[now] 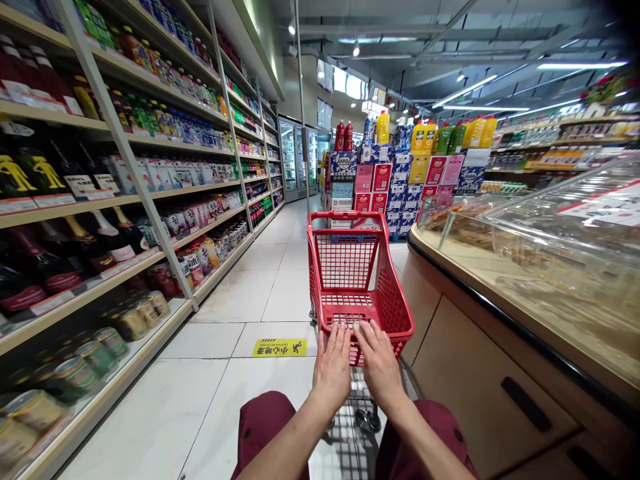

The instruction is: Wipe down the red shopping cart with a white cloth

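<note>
A red plastic shopping cart (350, 267) stands in a store aisle right in front of me, its basket holding nothing I can see. My left hand (333, 363) lies flat on the near rim of the cart, fingers stretched forward. My right hand (380, 360) rests beside it on the same rim, fingers also extended. The two hands sit side by side, almost touching. My dark red trouser legs show below my forearms.
Shelves of bottles and cans (125, 220) line the left side. A counter with clear display covers (560, 240) runs along the right. Stacked boxes topped with bottles (400, 173) stand ahead. A yellow floor sticker (279, 347) lies on the white tiles.
</note>
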The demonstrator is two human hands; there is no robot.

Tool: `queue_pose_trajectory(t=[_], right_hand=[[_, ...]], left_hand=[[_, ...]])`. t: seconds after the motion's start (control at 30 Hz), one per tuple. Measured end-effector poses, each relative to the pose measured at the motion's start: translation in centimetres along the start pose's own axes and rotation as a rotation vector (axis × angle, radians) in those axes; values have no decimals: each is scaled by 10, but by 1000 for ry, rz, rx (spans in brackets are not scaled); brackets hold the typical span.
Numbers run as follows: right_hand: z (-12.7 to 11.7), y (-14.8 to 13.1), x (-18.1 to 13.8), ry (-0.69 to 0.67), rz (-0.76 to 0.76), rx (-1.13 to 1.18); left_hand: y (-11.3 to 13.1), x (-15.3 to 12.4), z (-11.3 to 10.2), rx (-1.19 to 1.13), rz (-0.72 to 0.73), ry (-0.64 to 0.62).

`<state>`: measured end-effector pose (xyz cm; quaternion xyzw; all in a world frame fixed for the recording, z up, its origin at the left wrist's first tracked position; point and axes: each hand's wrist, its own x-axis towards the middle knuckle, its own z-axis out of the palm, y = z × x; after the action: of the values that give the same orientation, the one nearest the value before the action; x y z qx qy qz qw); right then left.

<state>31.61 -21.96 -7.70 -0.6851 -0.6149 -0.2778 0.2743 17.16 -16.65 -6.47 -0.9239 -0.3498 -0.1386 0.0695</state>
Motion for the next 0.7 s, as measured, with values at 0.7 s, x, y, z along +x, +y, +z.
queue_pose_trajectory(t=[0.7], right_hand=[[3, 0, 8, 9, 1, 29]], left_hand=[[-5, -1, -1, 38, 24, -9]])
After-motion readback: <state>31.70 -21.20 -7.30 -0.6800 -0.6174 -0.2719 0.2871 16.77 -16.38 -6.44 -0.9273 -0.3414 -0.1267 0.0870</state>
